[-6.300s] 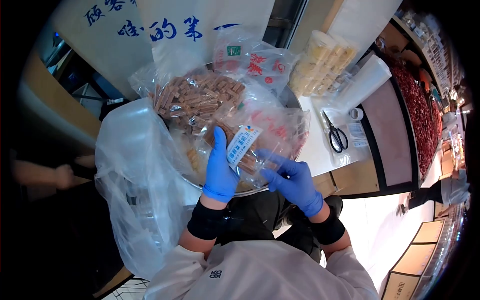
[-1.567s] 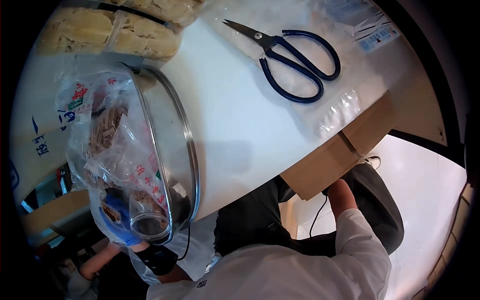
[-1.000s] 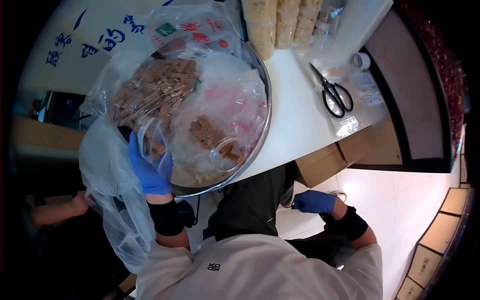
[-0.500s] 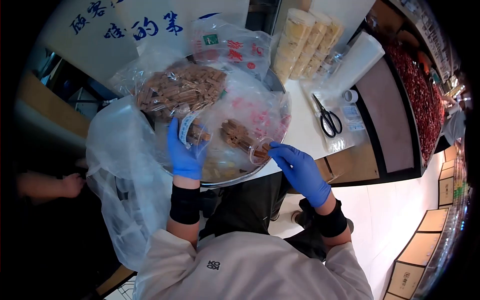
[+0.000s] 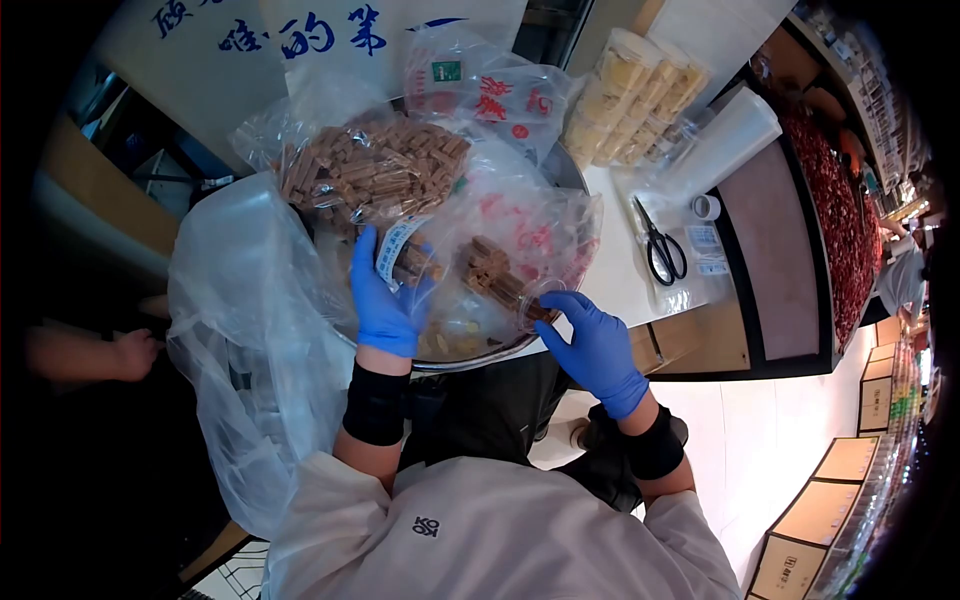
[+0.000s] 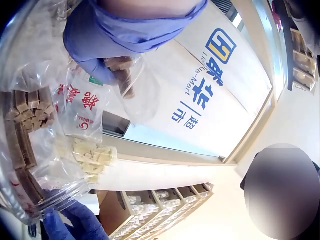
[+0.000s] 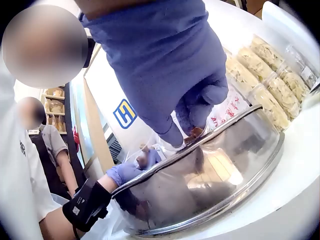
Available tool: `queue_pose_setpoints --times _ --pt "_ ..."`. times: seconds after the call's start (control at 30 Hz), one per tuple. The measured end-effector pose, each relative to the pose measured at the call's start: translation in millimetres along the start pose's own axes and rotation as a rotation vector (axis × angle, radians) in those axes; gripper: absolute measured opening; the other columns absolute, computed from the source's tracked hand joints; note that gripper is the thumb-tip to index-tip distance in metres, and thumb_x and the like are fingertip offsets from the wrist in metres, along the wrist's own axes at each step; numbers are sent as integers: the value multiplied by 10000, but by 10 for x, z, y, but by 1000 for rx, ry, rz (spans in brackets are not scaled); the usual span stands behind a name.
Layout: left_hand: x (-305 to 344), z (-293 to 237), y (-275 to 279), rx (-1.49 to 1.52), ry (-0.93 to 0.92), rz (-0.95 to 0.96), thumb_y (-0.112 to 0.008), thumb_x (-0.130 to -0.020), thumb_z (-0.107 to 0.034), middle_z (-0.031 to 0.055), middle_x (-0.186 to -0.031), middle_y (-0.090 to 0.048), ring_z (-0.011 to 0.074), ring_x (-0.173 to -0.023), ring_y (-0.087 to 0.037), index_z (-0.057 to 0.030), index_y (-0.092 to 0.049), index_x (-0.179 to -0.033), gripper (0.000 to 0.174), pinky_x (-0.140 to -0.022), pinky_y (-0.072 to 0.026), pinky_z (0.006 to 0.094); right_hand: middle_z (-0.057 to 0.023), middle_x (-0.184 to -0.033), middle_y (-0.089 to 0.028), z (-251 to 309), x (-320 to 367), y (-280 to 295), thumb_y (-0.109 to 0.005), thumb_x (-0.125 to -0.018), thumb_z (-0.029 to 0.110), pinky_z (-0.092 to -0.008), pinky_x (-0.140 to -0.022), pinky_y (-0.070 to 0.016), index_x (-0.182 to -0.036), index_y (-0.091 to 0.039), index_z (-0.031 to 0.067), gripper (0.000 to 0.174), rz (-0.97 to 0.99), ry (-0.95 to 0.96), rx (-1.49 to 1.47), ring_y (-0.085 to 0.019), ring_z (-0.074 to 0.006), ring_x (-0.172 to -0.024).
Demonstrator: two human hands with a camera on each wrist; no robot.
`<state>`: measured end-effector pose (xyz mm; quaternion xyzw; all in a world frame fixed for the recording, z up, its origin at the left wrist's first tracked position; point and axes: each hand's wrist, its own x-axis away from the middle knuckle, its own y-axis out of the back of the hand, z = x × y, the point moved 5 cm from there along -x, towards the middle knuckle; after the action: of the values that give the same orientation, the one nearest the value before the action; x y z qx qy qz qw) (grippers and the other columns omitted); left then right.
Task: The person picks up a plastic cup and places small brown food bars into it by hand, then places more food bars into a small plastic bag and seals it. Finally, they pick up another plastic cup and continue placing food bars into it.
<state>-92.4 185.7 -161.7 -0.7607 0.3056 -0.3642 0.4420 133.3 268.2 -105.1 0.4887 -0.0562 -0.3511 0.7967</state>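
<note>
My left hand (image 5: 385,310), in a blue glove, grips a clear container with a white-and-blue label (image 5: 397,245). Brown sticks (image 5: 418,266) show beside its fingers. To the right, a clear jar (image 5: 531,300) packed with brown sticks (image 5: 488,264) lies tilted on plastic bags in a round steel basin (image 7: 210,175). The gloved right hand (image 5: 600,350) has thumb and fingers around the jar's mouth; a brown stick (image 7: 194,135) shows between them in the right wrist view. Behind both hands, a big clear bag (image 5: 375,170) is filled with loose brown sticks.
Scissors (image 5: 663,248) and a tape roll (image 5: 706,208) lie right of the basin on the white table (image 5: 612,262). Stacked clear tubs (image 5: 635,95) stand behind. A large translucent bag (image 5: 245,330) hangs at the left. Another person's arm (image 5: 90,352) reaches in there.
The right hand, low beside the leg a second ago, has come up to the jar's mouth, its thumb now at the lower rim. The left hand keeps its hold on the labelled container.
</note>
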Motion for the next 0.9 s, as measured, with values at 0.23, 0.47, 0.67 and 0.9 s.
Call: queue_pose_setpoints --times 0.23,0.47,0.67,0.9 --pt "5 18 -12 1 17 -26 -529 -888 -335 62 -860 -658 207 -773 -612 -100 -643 -936 265 -685 -491 342 -49 -810 -640 -19 -5 -5 -695 -754 210 -333 -542 -490 -986 -573 131 274 -48 -1 30 -617 -258 -589" --pt "-22 9 5 1 16 -32 -519 -892 -338 71 -851 -656 205 -759 -611 -96 -642 -933 274 -686 -489 342 -72 -738 -642 50 -72 -140 -709 -761 239 -317 -546 -482 -912 -598 100 233 -78 -229 -254 -597 -237 -559" --pt "-16 11 45 19 5 -41 -535 -887 -340 76 -836 -657 206 -746 -606 -90 -643 -918 274 -688 -487 341 -74 -687 -625 -120 -78 -278 -704 -776 194 -281 -545 -459 -955 -646 90 215 31 -56 -224 -535 -174 -534" --pt "-30 10 27 59 2 -73 -524 -883 -377 111 -795 -653 237 -711 -617 -52 -641 -877 345 -631 -522 360 -131 -748 -646 -20 -27 -135 -607 -807 140 -365 -574 -497 -1018 -644 129 214 170 -129 -211 -624 -300 -617"
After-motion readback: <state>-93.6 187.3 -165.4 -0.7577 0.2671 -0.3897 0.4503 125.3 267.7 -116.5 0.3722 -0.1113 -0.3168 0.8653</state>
